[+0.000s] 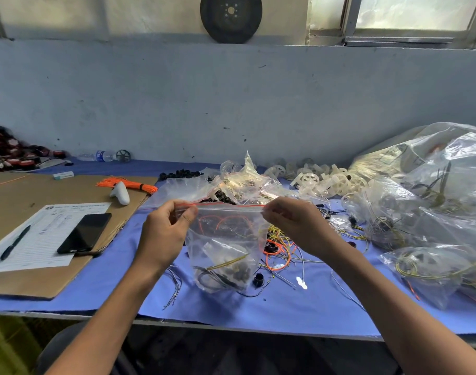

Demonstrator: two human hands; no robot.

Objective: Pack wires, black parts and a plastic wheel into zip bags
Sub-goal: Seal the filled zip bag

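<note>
the left hand [166, 228] pinches one top corner of the zip bag [231, 239] and the right hand [293, 226] pinches the other, so the red-edged zip strip [228, 207] runs level from side to side between them, neither hand nearer. the bag hangs mouth up over the blue worktop [285, 309], wires [226, 220] and black parts [236, 274] sagging low inside. sealing, i'd judge, means pressing sideways along that strip.
</note>
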